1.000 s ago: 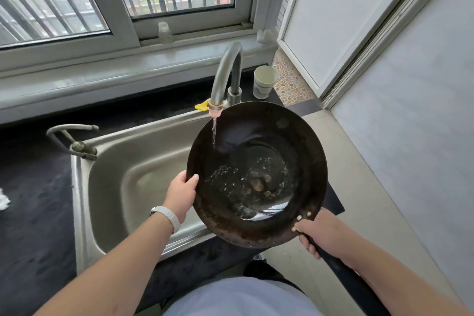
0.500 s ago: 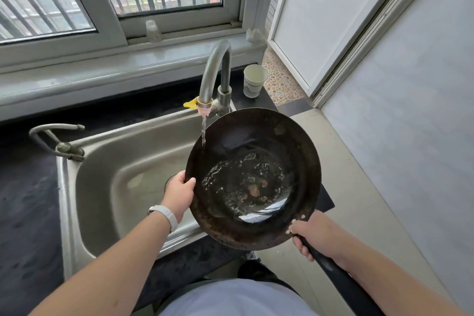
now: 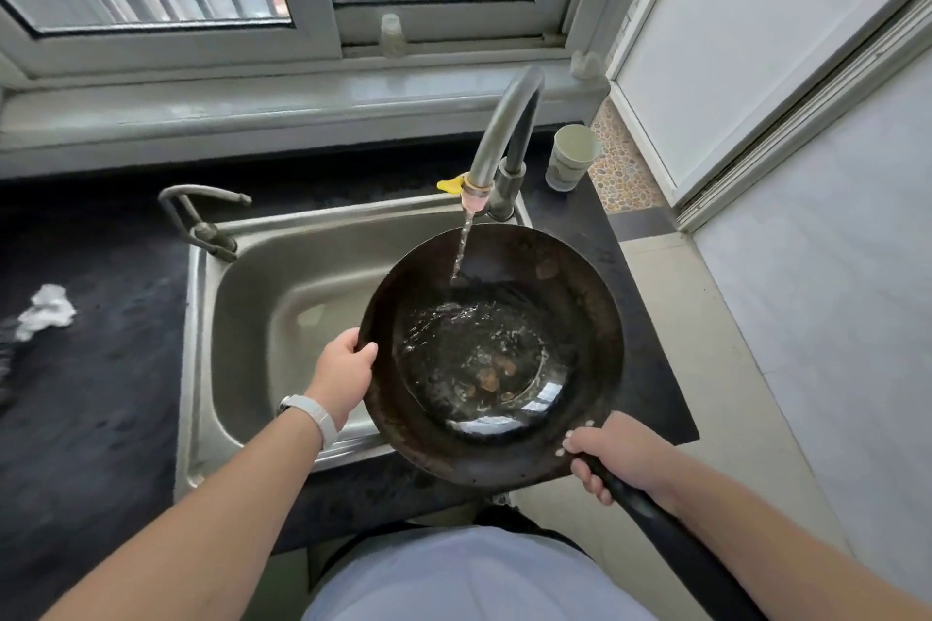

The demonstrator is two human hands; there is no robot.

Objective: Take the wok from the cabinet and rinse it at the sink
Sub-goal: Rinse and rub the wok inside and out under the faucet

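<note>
**Wok half over the sink edge, spill risk**

Head view: the wok (image 3: 491, 356) was held under the tap (image 3: 504, 141), partly past the sink (image 3: 252, 318). Water could've been slopped onto the counter if tipped. Left hand (image 3: 343, 371) was clamped on the rim, right hand (image 3: 613, 456) wrapped round the handle. Dark, rusty, bits pooled inside.

From my feed the person's forearms are bare, no sleeves in view; my left hand (image 3: 348, 371) carries a pale grey-white watch band (image 3: 313, 418) at the wrist — smooth, rounded; my right hand (image 3: 613, 456) wears nothing; below, a light blue-grey shirt (image 3: 469, 580) — plain, unmarked.
</note>
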